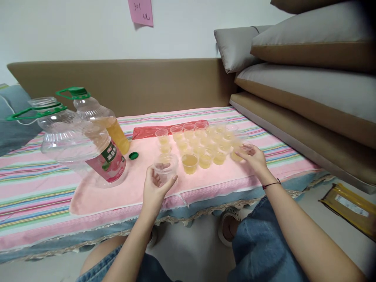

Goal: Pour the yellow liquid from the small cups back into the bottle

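Note:
My left hand is closed around clear plastic cups at the front left of the group; the rims overlap, so I cannot count them. My right hand has its fingers bent at the group's right end, gripping the side of a clear cup holding pale yellow drink. A blurred, see-through shape sits just above those fingers. Between my hands, several small clear cups of yellow drink stand close together in rows, among them a front cup.
On the left stand an open, clear bottle with a pink label and a capped bottle partly full of yellow drink. A green cap lies beside them. Red plastic lies behind the cups. Stacked cushions rise on the right.

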